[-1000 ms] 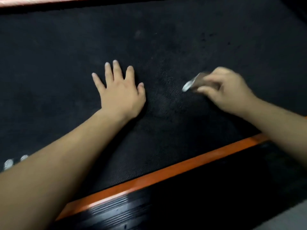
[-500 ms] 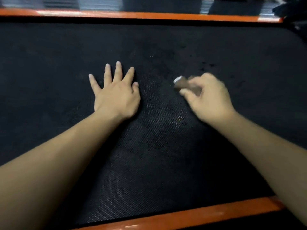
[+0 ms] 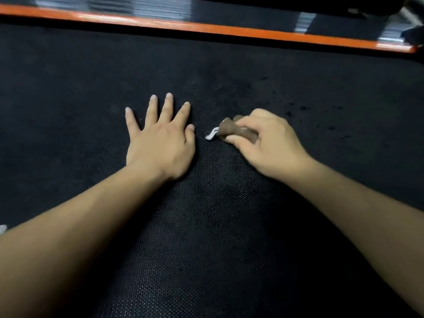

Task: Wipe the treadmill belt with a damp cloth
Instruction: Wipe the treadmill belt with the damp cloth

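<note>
The black textured treadmill belt (image 3: 229,237) fills most of the view. My left hand (image 3: 160,143) lies flat on it, palm down, fingers spread and straight. Just to its right, my right hand (image 3: 266,145) grips a small bunched cloth (image 3: 231,131), brownish with a white corner sticking out on the left, and holds it down on the belt. The two hands are a short gap apart. Most of the cloth is hidden under my curled fingers.
An orange side rail (image 3: 229,28) runs along the far edge of the belt, with dark ribbed trim (image 3: 160,8) behind it. Dark wet-looking spots (image 3: 298,109) dot the belt beyond my right hand.
My right hand has slid the cloth leftward across the belt, closer to my left hand. The view has tilted up, so the near orange rail has dropped out and the far rail shows.
</note>
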Demonstrator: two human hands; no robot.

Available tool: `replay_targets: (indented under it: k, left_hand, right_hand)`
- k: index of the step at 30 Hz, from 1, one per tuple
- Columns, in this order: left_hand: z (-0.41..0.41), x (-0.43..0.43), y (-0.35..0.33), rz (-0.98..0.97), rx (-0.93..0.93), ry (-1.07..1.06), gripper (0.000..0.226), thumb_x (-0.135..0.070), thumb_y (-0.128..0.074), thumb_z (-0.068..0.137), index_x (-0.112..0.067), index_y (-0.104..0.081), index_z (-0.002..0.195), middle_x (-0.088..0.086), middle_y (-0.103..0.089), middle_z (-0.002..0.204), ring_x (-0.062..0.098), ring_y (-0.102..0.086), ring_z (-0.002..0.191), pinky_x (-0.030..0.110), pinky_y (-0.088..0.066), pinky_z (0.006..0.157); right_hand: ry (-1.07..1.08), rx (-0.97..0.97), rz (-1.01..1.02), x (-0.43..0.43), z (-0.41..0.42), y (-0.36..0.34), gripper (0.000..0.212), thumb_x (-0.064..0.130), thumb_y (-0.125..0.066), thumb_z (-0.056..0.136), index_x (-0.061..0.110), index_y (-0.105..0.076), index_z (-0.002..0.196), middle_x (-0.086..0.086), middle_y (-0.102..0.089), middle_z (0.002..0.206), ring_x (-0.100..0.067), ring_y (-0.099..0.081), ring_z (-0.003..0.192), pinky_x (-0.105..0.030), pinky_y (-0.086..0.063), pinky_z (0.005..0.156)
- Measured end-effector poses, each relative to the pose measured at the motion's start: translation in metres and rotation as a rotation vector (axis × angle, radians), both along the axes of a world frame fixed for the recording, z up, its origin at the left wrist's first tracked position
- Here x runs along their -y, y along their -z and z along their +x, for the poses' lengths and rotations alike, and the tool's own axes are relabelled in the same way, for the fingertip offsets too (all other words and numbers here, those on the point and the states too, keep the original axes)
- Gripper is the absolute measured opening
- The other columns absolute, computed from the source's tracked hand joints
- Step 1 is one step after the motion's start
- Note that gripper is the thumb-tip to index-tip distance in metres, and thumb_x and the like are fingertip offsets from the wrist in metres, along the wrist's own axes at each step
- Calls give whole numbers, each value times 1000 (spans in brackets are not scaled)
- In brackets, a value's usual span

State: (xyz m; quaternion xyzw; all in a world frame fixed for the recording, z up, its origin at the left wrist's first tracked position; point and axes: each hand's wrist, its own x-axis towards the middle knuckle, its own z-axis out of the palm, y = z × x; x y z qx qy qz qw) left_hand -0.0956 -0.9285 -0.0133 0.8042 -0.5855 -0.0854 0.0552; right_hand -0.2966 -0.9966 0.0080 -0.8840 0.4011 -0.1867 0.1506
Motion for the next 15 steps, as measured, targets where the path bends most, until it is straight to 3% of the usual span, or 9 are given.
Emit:
replay_targets:
  k: [1, 5, 7, 9, 11, 13, 15]
  left_hand:
    - [0, 0, 0, -1, -4, 0, 58, -48, -13, 106, -35, -10, 162, -1, 4, 172, 23, 12, 157, 65, 10, 121]
    - [2, 1, -2, -2, -16, 5, 58, -48, -13, 106, -34, -11, 162, -1, 2, 172, 23, 12, 158, 65, 9, 121]
    - [2, 1, -2, -2, -12, 4, 58, -48, -13, 106, -34, -10, 163, -1, 3, 172, 23, 12, 158, 65, 9, 121]
    - [1, 0, -2, -1, -10, 5, 59, -48, -13, 106, -34, -8, 163, -2, 4, 172, 23, 13, 157, 65, 9, 121]
    - [1, 0, -2, 1, -10, 7, 59, -48, -12, 105, -34, -7, 163, -2, 5, 172, 23, 14, 157, 65, 10, 121]
    - [1, -1, -2, 14, -12, 12, 60, -48, -11, 105, -34, -6, 163, -1, 6, 172, 23, 15, 157, 65, 10, 121]
    - [1, -1, -2, 13, -12, 8, 60, -48, -10, 105, -34, -6, 163, -1, 6, 172, 23, 15, 157, 65, 11, 121]
  right_hand:
    - [-2, -34, -52, 17, 2, -1, 24, 49, -64, 88, 29, -72, 99, 8, -53, 82, -20, -57, 84, -34, -45, 75]
    - [338, 34, -64, 81, 23, -4, 23, 47, -65, 86, 28, -72, 98, 5, -61, 90, -28, -63, 97, -33, -46, 77]
    - [261, 40, -98, 57, 31, 6, 23, 45, -66, 87, 29, -72, 102, 0, -62, 97, -28, -61, 96, -35, -48, 81]
    - [66, 59, -72, 19, 27, 8, 20, 44, -66, 87, 29, -72, 99, 2, -56, 90, -23, -58, 88, -35, -45, 78]
    - [6, 3, -83, 28, 21, 3, 22, 47, -65, 88, 28, -72, 98, 6, -53, 85, -23, -57, 85, -33, -43, 74]
    - [160, -41, -149, 77, 24, -3, 24, 49, -64, 88, 28, -72, 98, 4, -59, 87, -27, -61, 92, -33, -43, 75]
    - [364, 17, -69, 112, 28, -8, 20, 47, -65, 87, 29, -70, 94, 2, -66, 94, -28, -63, 100, -32, -45, 78]
